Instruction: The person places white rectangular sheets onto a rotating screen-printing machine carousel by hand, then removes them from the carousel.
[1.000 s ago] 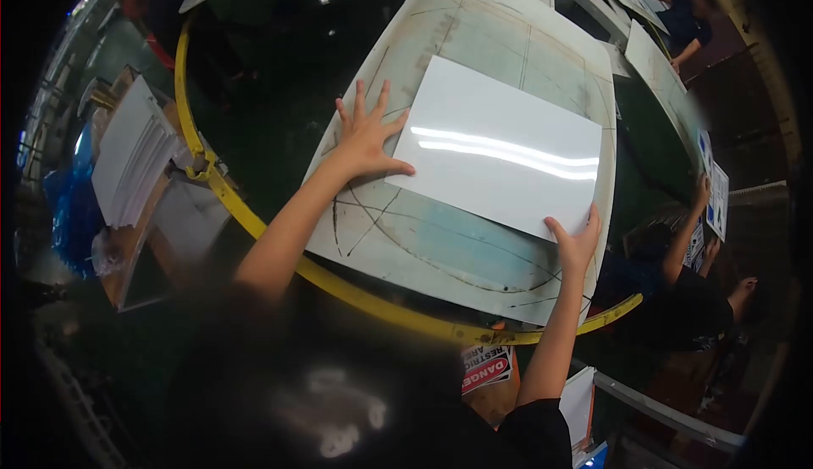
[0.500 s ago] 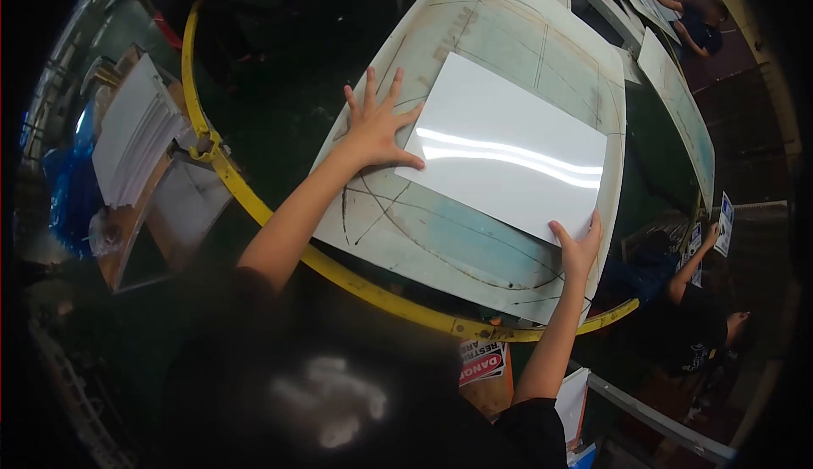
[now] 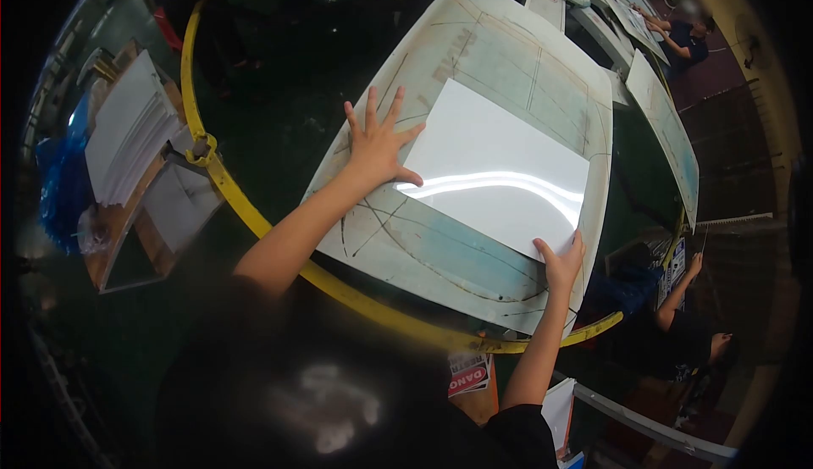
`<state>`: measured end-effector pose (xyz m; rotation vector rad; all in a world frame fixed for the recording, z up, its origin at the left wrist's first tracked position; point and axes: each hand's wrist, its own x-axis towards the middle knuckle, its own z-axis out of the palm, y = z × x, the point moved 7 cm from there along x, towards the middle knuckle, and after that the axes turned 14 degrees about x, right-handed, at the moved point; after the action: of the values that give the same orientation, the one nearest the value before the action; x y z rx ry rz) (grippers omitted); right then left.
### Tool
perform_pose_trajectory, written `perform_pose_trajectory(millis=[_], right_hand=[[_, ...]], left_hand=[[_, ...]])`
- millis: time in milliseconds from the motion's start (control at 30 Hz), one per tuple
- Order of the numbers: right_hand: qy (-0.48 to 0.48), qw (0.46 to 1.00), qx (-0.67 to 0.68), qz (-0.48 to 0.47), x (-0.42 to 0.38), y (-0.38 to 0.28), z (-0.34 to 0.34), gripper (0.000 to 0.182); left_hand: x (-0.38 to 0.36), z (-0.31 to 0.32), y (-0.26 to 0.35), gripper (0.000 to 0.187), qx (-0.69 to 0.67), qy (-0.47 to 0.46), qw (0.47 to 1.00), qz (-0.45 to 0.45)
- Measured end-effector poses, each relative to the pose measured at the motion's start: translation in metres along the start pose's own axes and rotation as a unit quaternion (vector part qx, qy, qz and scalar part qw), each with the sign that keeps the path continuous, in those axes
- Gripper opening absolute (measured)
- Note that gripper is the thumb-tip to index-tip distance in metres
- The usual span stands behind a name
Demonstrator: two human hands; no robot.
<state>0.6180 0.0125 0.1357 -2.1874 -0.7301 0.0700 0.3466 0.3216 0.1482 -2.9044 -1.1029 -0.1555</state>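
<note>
A glossy white sheet lies on a worn, pale green platen board marked with dark lines. My left hand is spread at the sheet's left edge, thumb over its near left corner and fingers apart on the board. At the near right corner, my right hand has its thumb apart from its fingers; the fingertips are partly hidden along the sheet's right edge. Two bright light reflections cross the sheet.
A yellow curved rail runs around the board on my side. Left stands a stack of white sheets on a wooden stand. Below lies a "DANGER" sign. Other boards and two people are at the right.
The light reflections on the sheet have shifted and bent. The view has moved slightly; both hands stay at the sheet's edges. At right, a co-worker's printed sign has turned edge-on.
</note>
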Motion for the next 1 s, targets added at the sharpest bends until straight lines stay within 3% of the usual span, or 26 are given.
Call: perform_pose_trajectory(millis=[467, 667, 767, 800, 833, 967, 1000], right_hand=[[0.021, 1.0, 0.009, -0.004, -0.003, -0.001, 0.0, 0.096], [0.022, 0.998, -0.02, 0.051, 0.002, 0.006, 0.006, 0.094], [0.001, 0.988, -0.125, 0.088, 0.002, 0.009, 0.011, 0.087], [0.044, 0.967, -0.234, 0.091, -0.011, -0.035, -0.001, 0.081], [0.107, 0.948, -0.298, 0.019, -0.013, -0.048, -0.005, 0.076], [-0.094, 0.984, -0.119, 0.093, -0.004, -0.022, 0.015, 0.068], [-0.094, 0.986, -0.124, 0.067, -0.01, -0.023, 0.014, 0.067]], left_hand=[[0.004, -0.003, 0.006, 0.089, 0.047, -0.036, 0.998, 0.004], [0.006, -0.007, 0.011, 0.088, 0.069, -0.074, 0.995, -0.009], [0.009, -0.014, 0.023, 0.083, 0.144, -0.069, 0.987, 0.007], [0.009, -0.013, 0.028, 0.081, 0.17, -0.079, 0.982, 0.009], [0.012, -0.014, 0.032, 0.08, 0.195, -0.083, 0.977, 0.01], [0.017, -0.024, 0.052, 0.075, 0.304, -0.141, 0.942, 0.01], [0.016, -0.026, 0.058, 0.07, 0.316, -0.132, 0.94, 0.01]])
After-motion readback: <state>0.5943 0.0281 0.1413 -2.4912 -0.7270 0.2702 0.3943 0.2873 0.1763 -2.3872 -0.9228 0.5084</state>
